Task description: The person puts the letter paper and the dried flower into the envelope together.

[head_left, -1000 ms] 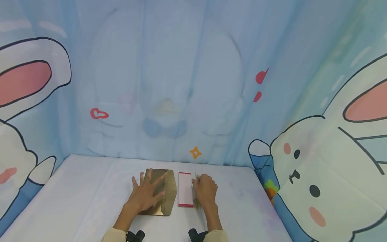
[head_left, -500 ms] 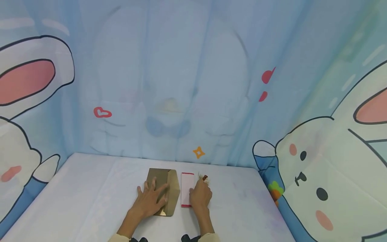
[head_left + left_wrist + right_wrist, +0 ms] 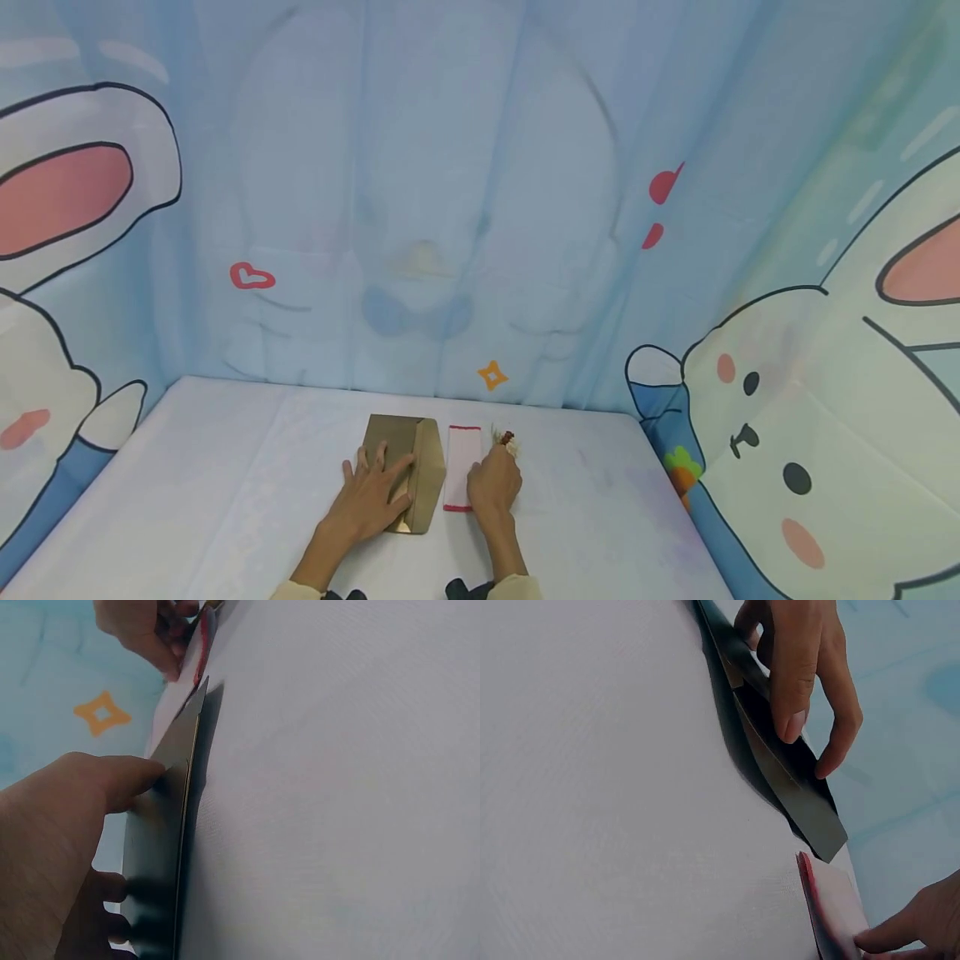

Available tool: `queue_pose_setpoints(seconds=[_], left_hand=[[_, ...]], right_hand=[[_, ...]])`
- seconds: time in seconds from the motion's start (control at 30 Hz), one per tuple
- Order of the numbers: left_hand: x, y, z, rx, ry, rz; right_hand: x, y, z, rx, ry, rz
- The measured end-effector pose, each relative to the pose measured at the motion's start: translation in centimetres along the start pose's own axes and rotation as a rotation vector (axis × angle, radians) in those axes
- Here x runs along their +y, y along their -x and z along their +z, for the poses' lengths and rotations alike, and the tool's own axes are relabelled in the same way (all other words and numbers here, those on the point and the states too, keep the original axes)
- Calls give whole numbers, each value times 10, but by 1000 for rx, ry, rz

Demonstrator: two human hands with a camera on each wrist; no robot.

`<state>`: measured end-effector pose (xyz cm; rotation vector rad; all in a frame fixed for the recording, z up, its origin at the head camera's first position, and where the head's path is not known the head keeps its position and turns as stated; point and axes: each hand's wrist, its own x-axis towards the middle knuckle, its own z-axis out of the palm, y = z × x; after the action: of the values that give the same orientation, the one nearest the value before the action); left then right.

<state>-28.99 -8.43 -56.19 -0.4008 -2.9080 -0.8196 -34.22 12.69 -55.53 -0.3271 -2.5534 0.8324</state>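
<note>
My left hand [image 3: 371, 496] lies with spread fingers on a gold envelope [image 3: 427, 492]. In the left wrist view its thumb presses near the edge of the envelope [image 3: 169, 825]. Right of it lies a flat pink-white packet [image 3: 462, 450] with red ends. My right hand [image 3: 495, 483] is over a small bunch of dried flowers [image 3: 507, 442], fingers curled round its lower part, which they hide. The flower heads stick out beyond the knuckles. In the right wrist view, the right thumb [image 3: 892, 934] touches the side of the packet [image 3: 832, 900].
A white cloth [image 3: 247, 475] covers the table. Behind it hangs a light blue curtain [image 3: 315, 208] with rabbit drawings at both sides. The envelope and packet lie side by side with a narrow gap.
My right hand has come down toward me and left, now by the packet, baring the flower heads. The packet's near end has turned slightly left. The left hand has drawn slightly nearer on the envelope.
</note>
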Motion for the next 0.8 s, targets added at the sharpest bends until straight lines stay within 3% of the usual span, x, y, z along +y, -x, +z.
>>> queue_pose_setpoints(seconds=[0.37,0.8], left_hand=[[-1,1,0,17,27,3],[2,2,-4,16,30,2]], right_hand=[[4,-2,-10,25,-125,8],[8,-7,-19,18,-282,120]])
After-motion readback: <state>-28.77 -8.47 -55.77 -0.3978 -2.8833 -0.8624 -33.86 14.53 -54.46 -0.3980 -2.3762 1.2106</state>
